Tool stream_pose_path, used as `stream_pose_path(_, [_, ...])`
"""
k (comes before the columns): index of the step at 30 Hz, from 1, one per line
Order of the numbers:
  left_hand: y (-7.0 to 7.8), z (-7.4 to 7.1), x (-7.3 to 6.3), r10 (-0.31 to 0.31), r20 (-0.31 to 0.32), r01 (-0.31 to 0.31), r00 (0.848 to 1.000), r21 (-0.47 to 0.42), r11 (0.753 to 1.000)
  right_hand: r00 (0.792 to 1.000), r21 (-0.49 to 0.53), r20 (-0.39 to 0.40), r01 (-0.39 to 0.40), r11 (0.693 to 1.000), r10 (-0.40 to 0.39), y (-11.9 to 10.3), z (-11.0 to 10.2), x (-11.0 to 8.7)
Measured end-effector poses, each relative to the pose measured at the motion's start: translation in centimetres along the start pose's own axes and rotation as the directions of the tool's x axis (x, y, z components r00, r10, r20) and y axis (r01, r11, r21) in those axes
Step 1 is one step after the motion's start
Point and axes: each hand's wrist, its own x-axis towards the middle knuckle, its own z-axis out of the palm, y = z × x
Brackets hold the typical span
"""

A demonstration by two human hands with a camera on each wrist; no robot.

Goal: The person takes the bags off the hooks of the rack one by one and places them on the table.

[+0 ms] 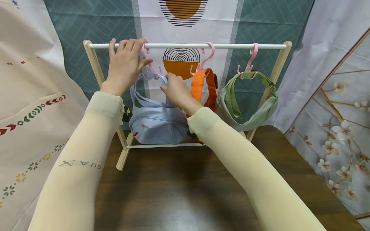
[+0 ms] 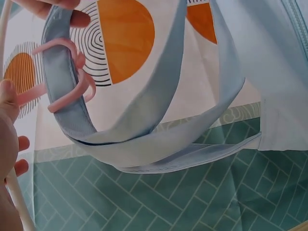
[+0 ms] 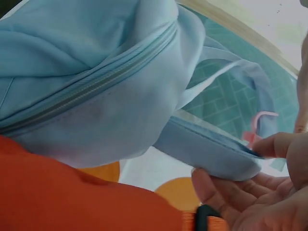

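A light blue waist bag (image 1: 159, 125) hangs by its strap (image 2: 163, 106) from the leftmost pink hook (image 2: 72, 91) on a white rail (image 1: 179, 46). My left hand (image 1: 125, 59) lies over the rail, fingers across its top, and its thumb holds the hook's stem. With thumb and fingers, my right hand (image 1: 179, 89) pinches the blue strap beside the hook's lower prongs. In the right wrist view, the strap lies between the thumb and fingers (image 3: 236, 192). An orange bag (image 1: 197, 85), right beside that hand, hangs on the middle hook (image 1: 203, 61) and is partly hidden by the arm.
A green waist bag (image 1: 251, 112) hangs from the right pink hook (image 1: 252, 57). Wooden legs (image 1: 96, 67) carry the rail above a dark brown table (image 1: 173, 179). A patterned cloth (image 1: 98, 19) covers the back, with flowered fabric (image 1: 332, 144) at right.
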Motion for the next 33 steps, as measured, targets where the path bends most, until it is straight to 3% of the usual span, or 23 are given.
stream_pose_path(4, [0.1,-0.1,0.2,-0.003,0.011,0.003,1.000,-0.002,1.000,1.000,0.023,0.004,-0.028,0.999,0.028,-0.3,-0.7,0.2])
stream_pose_path(18, [0.3,-0.1,0.3,0.020,0.026,-0.020,0.999,0.013,1.000,1.000,0.075,-0.010,0.007,0.997,-0.007,-1.7,-2.5,0.2])
stream_pose_path(33, [-0.4,-0.5,-0.2,0.022,0.059,-0.023,0.998,0.011,1.000,0.992,0.092,0.049,0.115,0.989,-0.120,-2.5,-2.1,-1.7])
